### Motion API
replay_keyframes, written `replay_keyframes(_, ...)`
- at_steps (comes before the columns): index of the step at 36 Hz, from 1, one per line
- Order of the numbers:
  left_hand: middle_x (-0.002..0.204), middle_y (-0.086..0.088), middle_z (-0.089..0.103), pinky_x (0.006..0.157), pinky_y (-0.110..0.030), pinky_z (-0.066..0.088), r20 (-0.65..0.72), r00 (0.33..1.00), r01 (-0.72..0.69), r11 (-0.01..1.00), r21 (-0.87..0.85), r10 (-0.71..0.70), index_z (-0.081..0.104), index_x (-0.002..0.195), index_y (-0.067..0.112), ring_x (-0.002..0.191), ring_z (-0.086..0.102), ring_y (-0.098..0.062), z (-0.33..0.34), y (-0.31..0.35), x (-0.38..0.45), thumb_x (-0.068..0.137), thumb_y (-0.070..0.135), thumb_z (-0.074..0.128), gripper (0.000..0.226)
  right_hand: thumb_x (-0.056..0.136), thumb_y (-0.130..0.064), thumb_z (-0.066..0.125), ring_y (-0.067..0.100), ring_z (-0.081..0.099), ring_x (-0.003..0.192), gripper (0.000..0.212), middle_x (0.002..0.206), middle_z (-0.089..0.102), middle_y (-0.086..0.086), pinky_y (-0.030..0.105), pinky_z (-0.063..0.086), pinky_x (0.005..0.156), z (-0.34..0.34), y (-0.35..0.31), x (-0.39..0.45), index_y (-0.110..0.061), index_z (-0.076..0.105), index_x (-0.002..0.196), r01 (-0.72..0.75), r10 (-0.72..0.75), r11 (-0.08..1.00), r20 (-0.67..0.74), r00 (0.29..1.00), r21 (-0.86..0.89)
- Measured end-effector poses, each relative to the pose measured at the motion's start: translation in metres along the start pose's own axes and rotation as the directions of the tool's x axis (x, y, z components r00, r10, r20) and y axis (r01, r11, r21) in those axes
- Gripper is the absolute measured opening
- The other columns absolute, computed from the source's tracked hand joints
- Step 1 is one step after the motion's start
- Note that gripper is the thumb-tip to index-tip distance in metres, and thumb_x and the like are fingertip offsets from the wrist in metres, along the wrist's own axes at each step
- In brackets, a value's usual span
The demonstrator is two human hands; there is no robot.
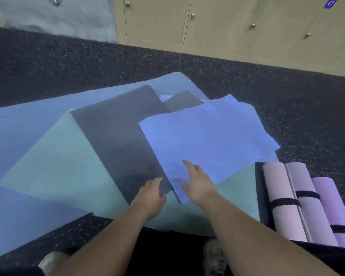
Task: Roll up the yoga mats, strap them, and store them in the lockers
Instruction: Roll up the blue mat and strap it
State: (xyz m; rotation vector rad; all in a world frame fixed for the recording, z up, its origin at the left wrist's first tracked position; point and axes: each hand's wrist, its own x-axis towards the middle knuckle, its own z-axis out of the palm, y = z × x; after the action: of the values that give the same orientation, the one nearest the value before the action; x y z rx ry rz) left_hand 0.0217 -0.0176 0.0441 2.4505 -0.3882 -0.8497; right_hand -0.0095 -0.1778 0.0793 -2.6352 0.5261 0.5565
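Several flat yoga mats lie overlapped on the dark speckled floor: a periwinkle-blue mat (207,136) on top, a dark grey mat (118,140) under it, a teal mat (54,166) and a wide light-blue mat (18,128) at the bottom. My right hand (197,182) rests with fingers spread on the near corner of the periwinkle mat. My left hand (151,196) lies with fingers bent down over the near edge of the dark grey mat; whether it grips the edge cannot be told. Three rolled mats (299,200) in pink and purple, bound with black straps, lie to the right.
Beige lockers (217,22) with round knobs line the far wall, doors closed. The rolled mats sit on a black mat or tray (261,196). My shoes (213,255) show at the bottom edge. Bare speckled floor (88,62) separates mats and lockers.
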Motion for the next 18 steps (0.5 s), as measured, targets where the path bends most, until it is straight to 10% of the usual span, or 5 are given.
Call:
replay_keyframes(10, 0.137, 0.001, 0.051, 0.08, -0.029, 0.043, 0.079, 0.996, 0.062, 0.973, -0.223, -0.045, 0.033, 0.144, 0.026, 0.112, 0.056, -0.022, 0.026, -0.004, 0.043, 0.097, 0.025, 0.048, 0.05, 0.089, 0.0, 0.044, 0.031, 0.04, 0.134, 0.079, 0.155, 0.022, 0.007, 0.038, 0.036, 0.108, 0.042, 0.029, 0.024, -0.032, 0.014, 0.154, -0.132, 0.119, 0.987, 0.131, 0.984, 0.092)
replay_keyframes(18, 0.137, -0.005, 0.049, 0.102, -0.027, 0.035, 0.166, 0.979, 0.182, 0.871, -0.457, -0.117, 0.028, 0.148, 0.014, 0.129, 0.046, -0.021, 0.04, 0.002, 0.069, 0.092, 0.012, 0.05, 0.06, 0.091, -0.002, 0.042, 0.023, 0.02, 0.147, 0.081, 0.164, 0.001, 0.004, 0.038, 0.026, 0.116, 0.055, 0.034, 0.038, -0.036, 0.008, 0.155, -0.219, 0.192, 0.963, 0.176, 0.966, 0.155)
